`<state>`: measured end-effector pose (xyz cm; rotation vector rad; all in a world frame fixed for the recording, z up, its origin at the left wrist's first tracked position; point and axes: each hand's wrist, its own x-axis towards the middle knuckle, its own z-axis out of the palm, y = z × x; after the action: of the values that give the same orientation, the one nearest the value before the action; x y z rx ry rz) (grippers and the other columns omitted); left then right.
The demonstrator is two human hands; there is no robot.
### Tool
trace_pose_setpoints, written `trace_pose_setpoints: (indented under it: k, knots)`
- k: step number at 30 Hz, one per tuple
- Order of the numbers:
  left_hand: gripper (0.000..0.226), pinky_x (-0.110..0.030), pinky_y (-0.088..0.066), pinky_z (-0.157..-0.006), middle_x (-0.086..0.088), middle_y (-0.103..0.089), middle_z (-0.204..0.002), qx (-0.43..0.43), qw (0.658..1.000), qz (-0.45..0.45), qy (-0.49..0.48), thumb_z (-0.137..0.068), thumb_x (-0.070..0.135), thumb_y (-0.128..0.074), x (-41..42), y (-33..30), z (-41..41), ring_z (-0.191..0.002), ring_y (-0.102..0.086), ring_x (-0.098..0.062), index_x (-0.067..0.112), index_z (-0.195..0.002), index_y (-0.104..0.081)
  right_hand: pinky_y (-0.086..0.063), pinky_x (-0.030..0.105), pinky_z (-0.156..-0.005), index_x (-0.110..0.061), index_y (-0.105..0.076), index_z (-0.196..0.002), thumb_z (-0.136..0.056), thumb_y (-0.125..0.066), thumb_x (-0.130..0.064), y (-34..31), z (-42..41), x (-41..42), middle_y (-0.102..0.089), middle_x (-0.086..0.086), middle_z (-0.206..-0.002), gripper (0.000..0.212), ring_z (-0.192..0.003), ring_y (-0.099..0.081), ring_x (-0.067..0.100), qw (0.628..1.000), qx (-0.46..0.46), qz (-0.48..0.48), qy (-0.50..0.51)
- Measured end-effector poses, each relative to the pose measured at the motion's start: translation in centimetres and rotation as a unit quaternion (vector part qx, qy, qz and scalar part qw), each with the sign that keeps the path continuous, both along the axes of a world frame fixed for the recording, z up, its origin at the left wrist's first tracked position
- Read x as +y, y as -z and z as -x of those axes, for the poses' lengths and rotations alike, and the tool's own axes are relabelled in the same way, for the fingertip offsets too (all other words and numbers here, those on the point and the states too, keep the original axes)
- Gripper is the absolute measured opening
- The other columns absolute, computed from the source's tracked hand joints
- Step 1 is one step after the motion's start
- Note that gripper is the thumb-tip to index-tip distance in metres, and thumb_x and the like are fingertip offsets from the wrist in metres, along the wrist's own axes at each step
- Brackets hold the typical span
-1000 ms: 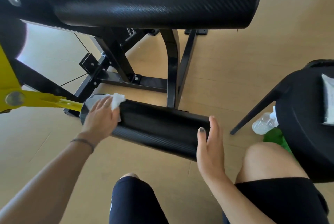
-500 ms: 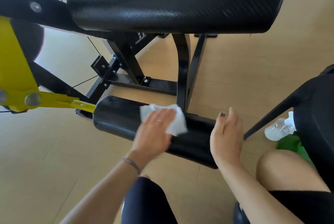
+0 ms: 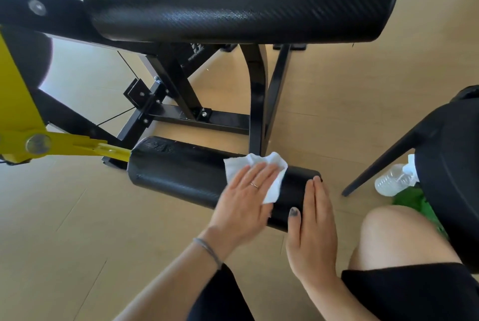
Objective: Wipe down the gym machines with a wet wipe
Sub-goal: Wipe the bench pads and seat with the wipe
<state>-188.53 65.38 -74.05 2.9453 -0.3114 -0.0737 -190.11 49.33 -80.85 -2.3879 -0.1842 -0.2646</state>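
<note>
I see black shorts (image 3: 414, 292), a thin grey wristband (image 3: 208, 250), a slim ring (image 3: 254, 185), and dark-painted nails (image 3: 294, 212).

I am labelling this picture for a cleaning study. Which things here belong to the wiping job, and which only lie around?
Part of the job:
- white wet wipe, pressed flat by the left hand
- lower roller pad, steadied by the right hand
- upper pad

Lying about:
- plastic bottle on the floor
- black chair
- green cloth
</note>
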Motion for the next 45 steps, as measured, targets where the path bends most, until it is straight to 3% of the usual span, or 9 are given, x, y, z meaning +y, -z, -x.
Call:
trace_pose_setpoints:
  k: [4, 9, 13, 17, 25, 28, 33, 38, 45]
  knots:
    - [0.07, -0.041, -0.031, -0.12, -0.001, -0.045, -0.154, -0.036, 0.979, -0.015, -0.199, -0.084, 0.032, -0.027, 12.2, 0.4, -1.3, -0.141, -0.04, -0.025, 0.017, -0.15, -0.042, -0.027, 0.044, -0.123, -0.002, -0.023, -0.16, -0.107, -0.023, -0.035, 0.1, -0.7, 0.2, -0.022, 0.01, -0.168, 0.062, -0.156, -0.017, 0.023, 1.0, 0.004, 0.008, 0.004]
    - [0.076, -0.042, -0.004, -0.127, -0.019, -0.033, -0.159, 0.02, 0.921, -0.019, -0.389, -0.096, 0.041, -0.003, 17.4, 0.8, -2.2, -0.152, -0.017, -0.03, 0.001, -0.152, -0.036, -0.025, 0.041, -0.125, -0.001, -0.027, -0.158, -0.106, -0.025, -0.036, -0.2, -0.6, 0.6, -0.025, 0.012, -0.167, 0.063, -0.156, -0.019, 0.024, 1.0, 0.005, -0.005, 0.009]
    - [0.071, -0.042, -0.022, -0.122, -0.018, -0.057, -0.136, -0.023, 0.976, 0.0, -0.216, -0.096, 0.042, -0.01, 4.6, 1.3, -1.3, -0.135, -0.037, -0.027, 0.006, -0.137, -0.055, -0.036, 0.037, -0.113, -0.004, -0.051, -0.146, -0.103, -0.025, -0.035, -2.3, -2.8, 0.9, -0.052, 0.009, -0.148, 0.059, -0.137, -0.044, 0.024, 0.991, 0.027, -0.104, 0.074]
    - [0.063, -0.044, -0.008, -0.127, 0.0, -0.022, -0.166, -0.032, 0.999, -0.034, 0.011, -0.099, 0.034, -0.029, -3.6, 1.4, 2.0, -0.156, -0.01, -0.02, 0.018, -0.16, -0.022, -0.04, 0.037, -0.094, -0.012, -0.059, -0.123, -0.098, -0.019, -0.045, -3.7, -6.4, 1.4, -0.06, 0.003, -0.118, 0.058, -0.119, -0.054, 0.029, 0.95, 0.146, -0.233, 0.146]
    - [0.059, -0.043, -0.026, -0.122, -0.005, -0.051, -0.149, -0.047, 0.98, -0.064, -0.184, -0.095, 0.032, -0.028, 8.5, 0.0, -1.3, -0.14, -0.043, -0.023, 0.01, -0.146, -0.047, -0.018, 0.033, -0.124, -0.027, -0.023, -0.162, -0.109, -0.024, -0.046, -3.7, -6.3, 0.7, -0.026, -0.01, -0.166, 0.056, -0.153, -0.022, 0.008, 0.908, 0.257, -0.314, 0.101]
    - [0.056, -0.045, -0.029, -0.118, -0.003, -0.05, -0.146, -0.051, 0.993, -0.078, -0.069, -0.096, 0.035, -0.029, 1.2, 0.5, -2.0, -0.137, -0.042, -0.025, 0.015, -0.147, -0.044, -0.021, 0.037, -0.125, -0.031, -0.032, -0.159, -0.101, -0.028, -0.058, -3.8, -6.6, 0.8, -0.035, -0.011, -0.162, 0.063, -0.15, -0.029, 0.01, 0.889, 0.285, -0.339, 0.118]
    - [0.062, -0.048, -0.021, -0.119, 0.0, -0.036, -0.158, -0.029, 0.984, -0.124, 0.12, -0.1, 0.039, -0.036, -6.8, 1.1, -2.6, -0.146, -0.031, -0.026, 0.018, -0.157, -0.026, -0.047, 0.036, -0.1, -0.025, -0.069, -0.113, -0.091, -0.048, -0.067, -3.5, -6.7, 0.1, -0.073, -0.002, -0.112, 0.052, -0.108, -0.065, 0.011, 0.738, 0.334, -0.557, 0.185]
    - [0.063, -0.038, -0.02, -0.123, 0.001, -0.038, -0.159, -0.022, 0.983, -0.107, 0.15, -0.096, 0.036, -0.044, -3.6, 0.1, -2.8, -0.147, -0.028, -0.019, 0.017, -0.155, -0.033, -0.044, 0.03, -0.102, -0.037, -0.064, -0.124, -0.099, -0.037, -0.054, -4.5, -5.4, 0.6, -0.067, -0.017, -0.124, 0.041, -0.125, -0.058, 0.008, 0.834, 0.264, -0.459, 0.153]
    - [0.056, -0.042, -0.029, -0.121, -0.006, -0.043, -0.156, -0.016, 0.966, -0.008, -0.257, -0.098, 0.022, -0.041, 15.4, -0.9, -0.5, -0.143, -0.037, -0.024, 0.014, -0.153, -0.038, -0.031, 0.039, -0.121, -0.017, -0.034, -0.157, -0.103, -0.023, -0.05, -2.8, -4.5, 0.9, -0.041, 0.001, -0.159, 0.064, -0.147, -0.035, 0.016, 0.961, 0.168, -0.201, 0.092]
